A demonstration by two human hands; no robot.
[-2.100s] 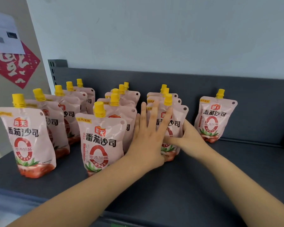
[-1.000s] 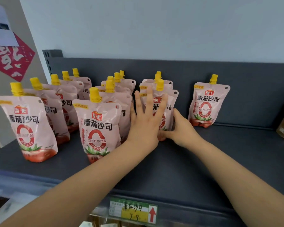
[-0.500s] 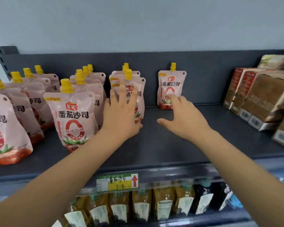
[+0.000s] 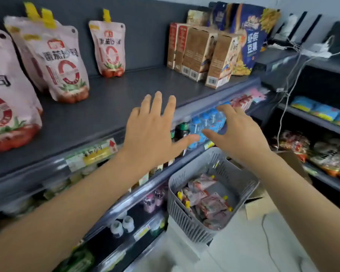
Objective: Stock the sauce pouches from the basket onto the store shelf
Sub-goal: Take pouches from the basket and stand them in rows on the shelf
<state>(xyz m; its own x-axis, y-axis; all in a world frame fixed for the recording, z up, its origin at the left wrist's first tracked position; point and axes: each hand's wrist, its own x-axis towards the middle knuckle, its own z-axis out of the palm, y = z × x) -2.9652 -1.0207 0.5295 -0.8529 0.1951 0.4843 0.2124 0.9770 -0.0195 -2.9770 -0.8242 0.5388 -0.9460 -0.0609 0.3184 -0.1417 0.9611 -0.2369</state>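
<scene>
Pink sauce pouches with yellow caps stand in rows on the dark grey shelf point(image 4: 114, 99); the front one of the third row point(image 4: 64, 63) stands at the left, and a single pouch point(image 4: 109, 50) leans against the back panel. Below right, a grey slatted basket point(image 4: 186, 213) holds several more pouches point(image 4: 208, 203) lying flat. My left hand point(image 4: 151, 132) hovers over the shelf's front edge, fingers spread, holding nothing. My right hand point(image 4: 238, 134) hangs in front of the shelf above the basket, fingers apart and empty.
Brown cartons point(image 4: 196, 52) and a blue snack bag point(image 4: 249, 36) fill the shelf's right end. Blue-capped bottles point(image 4: 206, 122) and other goods sit on lower shelves. A yellow price tag point(image 4: 92, 154) marks the shelf edge. Cables point(image 4: 289, 75) hang at right.
Both hands have come off the standing pouches and drawn back past the shelf's front edge. My view has swung right and down, bringing the basket into sight.
</scene>
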